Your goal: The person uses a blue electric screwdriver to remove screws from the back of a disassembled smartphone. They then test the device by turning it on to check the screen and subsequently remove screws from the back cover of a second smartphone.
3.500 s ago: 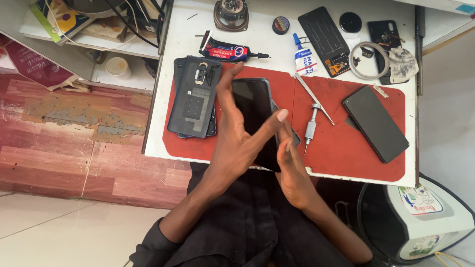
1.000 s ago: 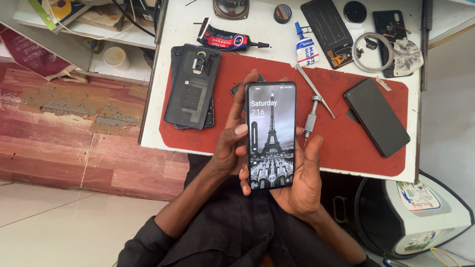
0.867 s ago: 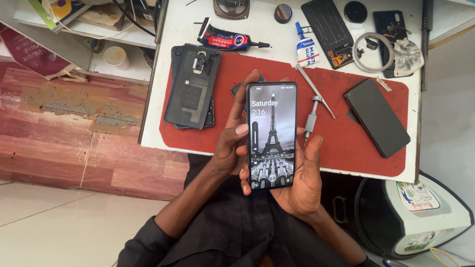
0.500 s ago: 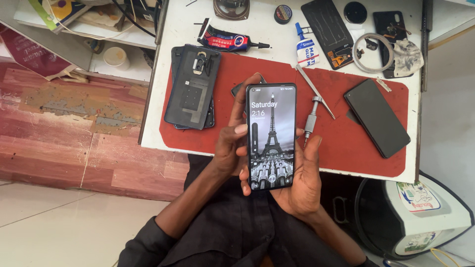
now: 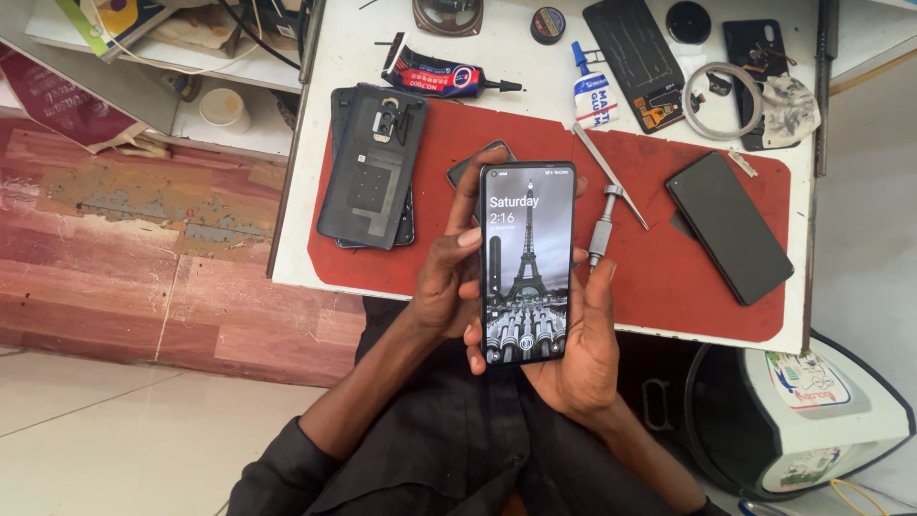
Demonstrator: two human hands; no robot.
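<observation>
Lit phone (image 5: pixel 525 263) above red mat (image 5: pixel 669 277)

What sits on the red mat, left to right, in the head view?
Opened phone back → lit phone held in both hands above the mat → screwdriver → dark phone lying face down or switched off.

Small dark phone (image 5: pixel 480 161) mostly behind lit phone (image 5: pixel 525 263).
</observation>
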